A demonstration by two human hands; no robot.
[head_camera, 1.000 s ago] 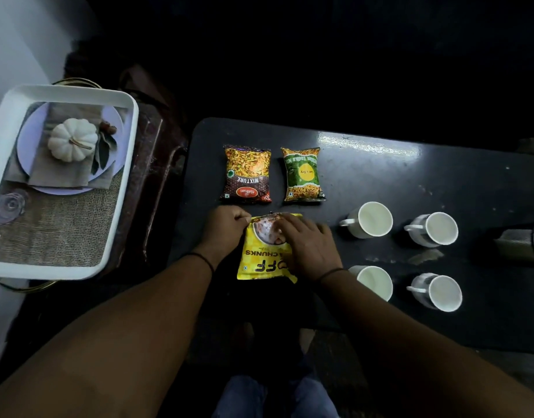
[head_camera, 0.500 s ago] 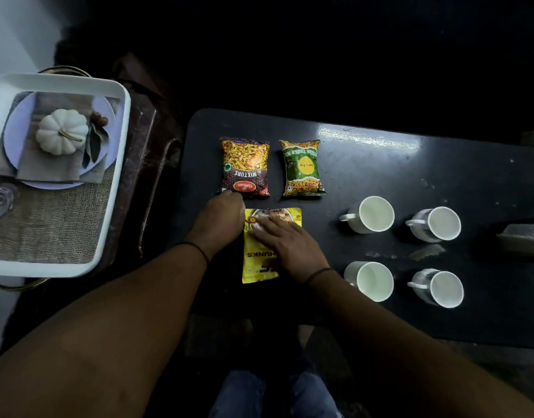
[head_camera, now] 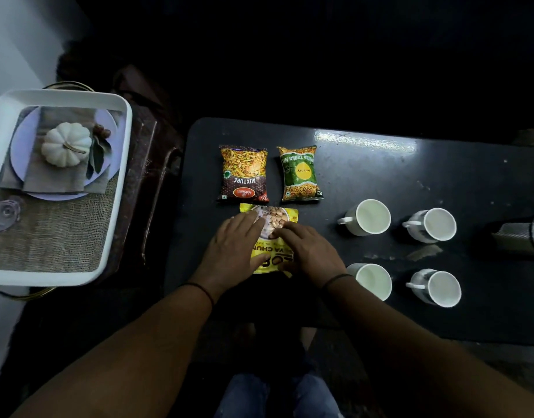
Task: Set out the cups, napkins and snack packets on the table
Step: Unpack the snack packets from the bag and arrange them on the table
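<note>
A yellow snack packet (head_camera: pixel 273 220) lies flat on the black table (head_camera: pixel 380 176), just below a brown "Mixture" packet (head_camera: pixel 243 173) and a green packet (head_camera: pixel 300 175). My left hand (head_camera: pixel 232 254) lies across its left half and my right hand (head_camera: pixel 309 251) across its right half. Both press it down, with thumbs at its near edge, and cover its lower part. Several white cups stand to the right: two in a far row (head_camera: pixel 368 217) (head_camera: pixel 434 224), two nearer (head_camera: pixel 372 280) (head_camera: pixel 439 288). None of them is touched.
A white tray (head_camera: pixel 121 176) sits on a dark stand to the left of the table, holding a plate, folded cloth and a small white pumpkin (head_camera: pixel 66 144). At the table's right edge lies a dim grey napkin stack or holder (head_camera: pixel 518 239). My knees show below the table's near edge.
The yellow packet has slid away from me, up against the two other packets. My hands went from pinching its top edge to lying flat over it.
</note>
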